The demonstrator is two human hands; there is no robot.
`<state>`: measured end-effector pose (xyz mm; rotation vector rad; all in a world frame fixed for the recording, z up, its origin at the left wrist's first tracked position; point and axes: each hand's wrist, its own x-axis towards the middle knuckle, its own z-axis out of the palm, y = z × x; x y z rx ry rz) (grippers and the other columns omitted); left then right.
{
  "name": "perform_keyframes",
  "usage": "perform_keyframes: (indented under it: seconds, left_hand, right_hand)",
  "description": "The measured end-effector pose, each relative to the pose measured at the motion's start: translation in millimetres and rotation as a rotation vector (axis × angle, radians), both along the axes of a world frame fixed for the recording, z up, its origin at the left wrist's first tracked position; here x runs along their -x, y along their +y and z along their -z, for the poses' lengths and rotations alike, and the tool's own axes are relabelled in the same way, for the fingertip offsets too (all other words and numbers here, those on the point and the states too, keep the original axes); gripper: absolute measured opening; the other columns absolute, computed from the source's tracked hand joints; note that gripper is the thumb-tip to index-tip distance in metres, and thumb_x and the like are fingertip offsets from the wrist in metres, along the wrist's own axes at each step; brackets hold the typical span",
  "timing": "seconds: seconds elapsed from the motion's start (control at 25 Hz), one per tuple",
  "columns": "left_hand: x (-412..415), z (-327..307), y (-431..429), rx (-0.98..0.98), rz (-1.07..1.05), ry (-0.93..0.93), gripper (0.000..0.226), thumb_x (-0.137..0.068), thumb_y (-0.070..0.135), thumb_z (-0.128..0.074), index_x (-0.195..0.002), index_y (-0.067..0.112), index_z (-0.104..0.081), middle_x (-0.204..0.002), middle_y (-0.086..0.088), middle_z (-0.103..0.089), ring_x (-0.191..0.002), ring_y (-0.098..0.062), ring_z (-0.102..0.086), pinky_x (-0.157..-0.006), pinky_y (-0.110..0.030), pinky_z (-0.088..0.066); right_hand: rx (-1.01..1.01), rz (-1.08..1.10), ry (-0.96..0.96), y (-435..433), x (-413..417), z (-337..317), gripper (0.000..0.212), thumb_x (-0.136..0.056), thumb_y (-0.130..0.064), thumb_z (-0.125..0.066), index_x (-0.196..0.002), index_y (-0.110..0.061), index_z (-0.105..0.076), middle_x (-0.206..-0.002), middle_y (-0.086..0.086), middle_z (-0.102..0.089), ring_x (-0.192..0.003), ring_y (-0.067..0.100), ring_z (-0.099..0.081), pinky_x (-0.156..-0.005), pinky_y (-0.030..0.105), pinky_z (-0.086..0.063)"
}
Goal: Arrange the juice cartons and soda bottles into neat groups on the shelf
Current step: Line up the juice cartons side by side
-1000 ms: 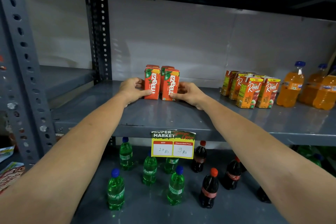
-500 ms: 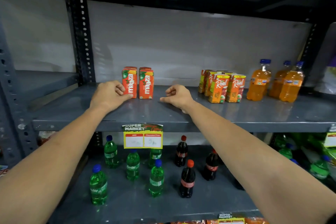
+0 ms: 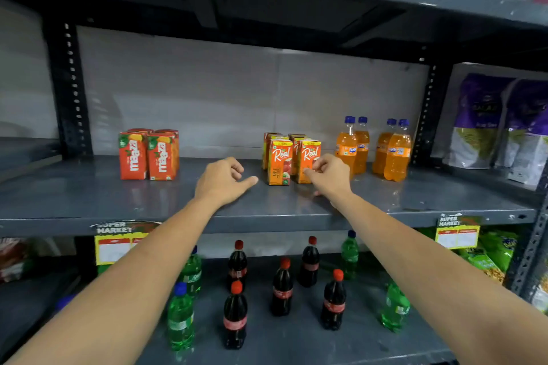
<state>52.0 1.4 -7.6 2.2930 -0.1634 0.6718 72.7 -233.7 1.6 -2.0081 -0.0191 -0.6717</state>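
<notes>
On the grey middle shelf (image 3: 89, 201), a tight block of red Maaza cartons (image 3: 148, 155) stands at the left. A block of orange Real cartons (image 3: 278, 161) stands right of centre. Orange soda bottles (image 3: 393, 151) stand in two pairs at the far right. My left hand (image 3: 221, 184) hovers over the shelf just left of the Real cartons, fingers loosely curled, thumb pointing at them, holding nothing. My right hand (image 3: 330, 176) is at the lower right side of the front right Real carton (image 3: 308, 157), fingertips touching it, without a grip.
The lower shelf (image 3: 296, 344) holds scattered cola bottles (image 3: 281, 290) and green soda bottles (image 3: 181, 320). Price tags (image 3: 458, 234) hang on the shelf edge. Purple snack bags (image 3: 504, 124) stand beyond the right upright (image 3: 427, 109). Another shelf lies close overhead.
Both hands have left the Maaza cartons and moved right to the Real cartons. My view has shifted right and back, bringing the whole orange bottle group into sight.
</notes>
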Motion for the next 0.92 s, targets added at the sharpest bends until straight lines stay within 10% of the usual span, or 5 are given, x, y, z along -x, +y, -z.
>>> perform_keyframes:
  seconds: [0.16,0.32,0.52,0.92]
  left_hand:
    - [-29.5,3.8,-46.5,-0.131,-0.076,0.144,0.083,-0.070,0.062,-0.070,-0.133,0.013,-0.047,-0.134,-0.006,-0.057,-0.119,-0.026,-0.056,-0.094,-0.047,-0.048]
    - [-44.4,3.7,-69.1,-0.114,-0.118,0.139,0.062,-0.074,0.054,-0.071,-0.120,0.015,-0.060,-0.124,-0.006,-0.066,-0.116,-0.026,-0.058,-0.096,-0.047,-0.046]
    - [-52.3,-2.1,-79.1,-0.091,-0.084,0.116,0.043,-0.076,0.047,-0.073,-0.106,0.017,-0.067,-0.112,-0.004,-0.071,-0.109,-0.023,-0.063,-0.096,-0.047,-0.047]
    - [-65.0,2.1,-78.5,0.000,-0.040,0.149,0.043,-0.073,0.044,-0.077,-0.105,0.016,-0.067,-0.110,-0.004,-0.070,-0.105,-0.021,-0.064,-0.096,-0.047,-0.049]
  right_hand:
    - [0.099,-0.001,0.053,-29.4,-18.3,-1.8,0.044,-0.079,-0.022,-0.076,-0.108,-0.014,-0.043,-0.100,0.007,-0.056,-0.067,0.013,-0.059,-0.051,0.031,-0.055]
    - [0.213,-0.153,0.269,-35.0,-43.6,-0.5,0.070,-0.077,-0.035,-0.077,-0.132,-0.012,-0.041,-0.129,0.009,-0.057,-0.106,0.024,-0.062,-0.068,0.028,-0.053]
    - [0.200,-0.315,0.346,-43.8,-52.1,-7.4,0.057,-0.078,-0.029,-0.077,-0.125,-0.007,-0.053,-0.102,0.006,-0.064,-0.064,0.009,-0.056,-0.044,0.018,-0.041]
    - [0.145,-0.395,0.375,-50.6,-59.8,-4.1,0.051,-0.083,-0.022,-0.072,-0.127,-0.006,-0.053,-0.088,0.005,-0.063,-0.052,0.007,-0.050,-0.034,0.012,-0.036]
